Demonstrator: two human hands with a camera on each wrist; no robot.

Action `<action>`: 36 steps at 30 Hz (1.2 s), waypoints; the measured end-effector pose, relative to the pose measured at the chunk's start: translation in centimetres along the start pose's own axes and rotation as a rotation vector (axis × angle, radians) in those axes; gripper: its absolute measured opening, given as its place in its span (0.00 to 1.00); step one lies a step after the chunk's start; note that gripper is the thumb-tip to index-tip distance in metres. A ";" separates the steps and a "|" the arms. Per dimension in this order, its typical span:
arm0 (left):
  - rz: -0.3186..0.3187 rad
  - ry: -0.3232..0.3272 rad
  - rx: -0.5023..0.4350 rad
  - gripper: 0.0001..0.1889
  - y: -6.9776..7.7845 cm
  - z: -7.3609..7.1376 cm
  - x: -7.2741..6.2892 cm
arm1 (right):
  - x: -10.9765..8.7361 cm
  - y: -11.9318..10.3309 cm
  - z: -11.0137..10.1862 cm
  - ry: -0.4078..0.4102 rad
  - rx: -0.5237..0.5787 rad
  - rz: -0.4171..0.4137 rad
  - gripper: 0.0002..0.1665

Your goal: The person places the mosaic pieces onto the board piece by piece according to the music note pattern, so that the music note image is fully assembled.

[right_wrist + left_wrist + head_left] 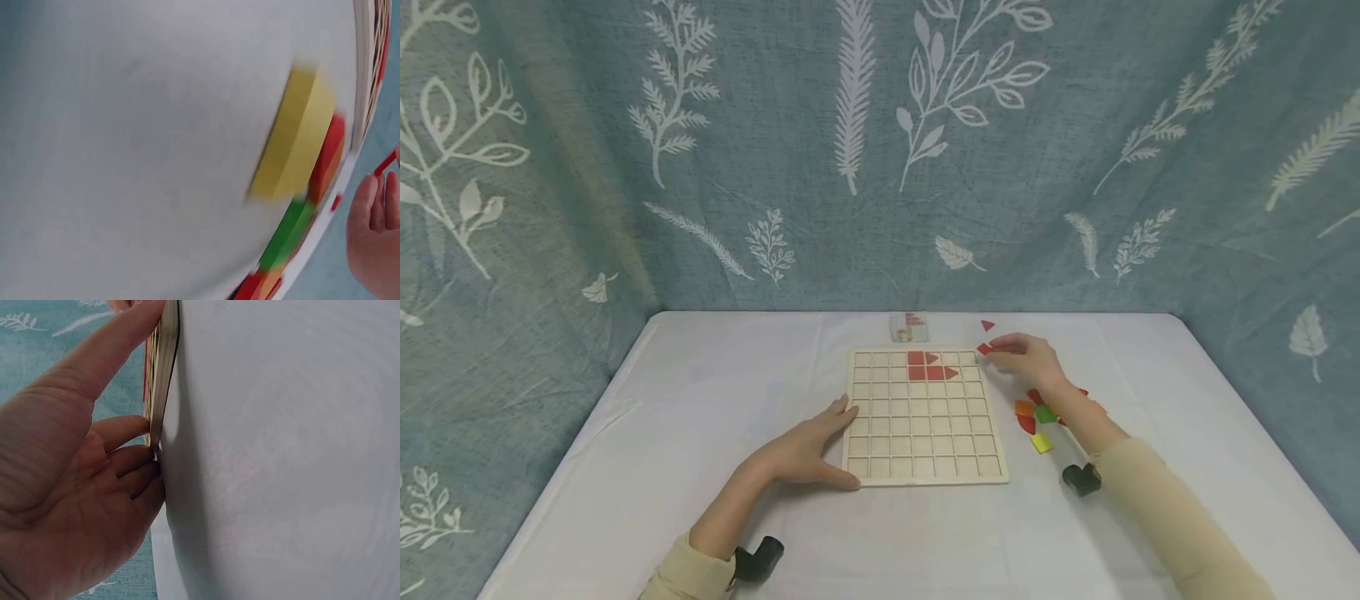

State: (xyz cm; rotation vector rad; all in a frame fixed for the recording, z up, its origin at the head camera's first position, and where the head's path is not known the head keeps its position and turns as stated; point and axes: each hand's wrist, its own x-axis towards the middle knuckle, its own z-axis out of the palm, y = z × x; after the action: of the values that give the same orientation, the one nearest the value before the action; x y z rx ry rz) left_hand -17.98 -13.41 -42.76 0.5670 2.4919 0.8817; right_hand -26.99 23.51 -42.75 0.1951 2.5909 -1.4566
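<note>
On the pale wooden gridded board [920, 426], five flat red squares and triangles [936, 373] occupy two far rows, most cells bare; loose multicoloured pieces [1045, 414] lie off its right side. Just off its far right corner, small red piece [984, 348] pinched at right hand's [1028, 360] fingertips; left hand [808, 448], thumb and fingers apart, touches the board's left edge.

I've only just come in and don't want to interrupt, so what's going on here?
A person's right grip pinches a red piece near the far right corner of a gridded board. The left grip rests against the board's left side. Five red shapes, three squares and two triangles, sit in the grid near its far edge. Loose colored pieces lie to the board's right.
</note>
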 end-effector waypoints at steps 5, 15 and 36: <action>0.006 -0.002 -0.005 0.57 0.1 0.0 0.0 | -0.9 -0.9 2.1 -0.079 -0.035 -0.031 0.25; 0.011 0.003 0.002 0.57 0.2 -0.2 -0.2 | -2.5 -2.9 5.8 -0.219 -0.181 -0.277 0.08; 0.011 0.012 -0.004 0.57 -0.1 0.2 -0.4 | -2.7 -3.7 8.0 -0.231 -0.263 -0.528 0.08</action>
State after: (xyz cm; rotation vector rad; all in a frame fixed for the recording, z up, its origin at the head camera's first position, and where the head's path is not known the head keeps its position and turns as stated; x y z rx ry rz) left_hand -17.63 -13.61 -42.86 0.5763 2.4998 0.8964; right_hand -24.41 14.62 -43.22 -0.6941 2.7113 -1.1506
